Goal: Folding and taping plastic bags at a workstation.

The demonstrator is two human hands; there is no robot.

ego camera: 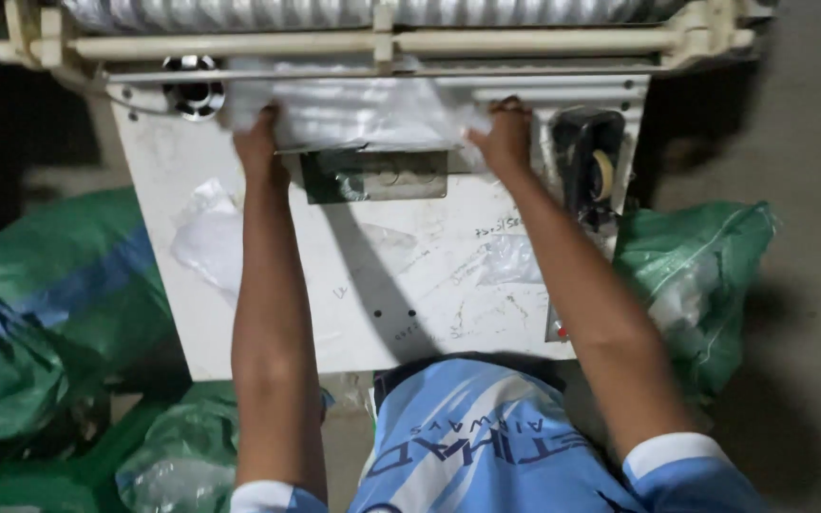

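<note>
Fingers of the left hand (257,142) and right hand (504,136) are curled shut on the two ends of a clear plastic sheet (363,112), thin, glossy and crinkled. Its long axis runs side to side between the hands, at the far edge of the scuffed white metal machine table (382,285). Both hands sit equally near. Green woven sacks (705,275) flank the table.

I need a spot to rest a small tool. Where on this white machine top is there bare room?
The white top is barest between the two forearms, below the green plate. Crumpled plastic scraps take the left part. The back edge is crowded: left hand and right hand grip a clear plastic sheet. Green sacks hem both sides.
</note>
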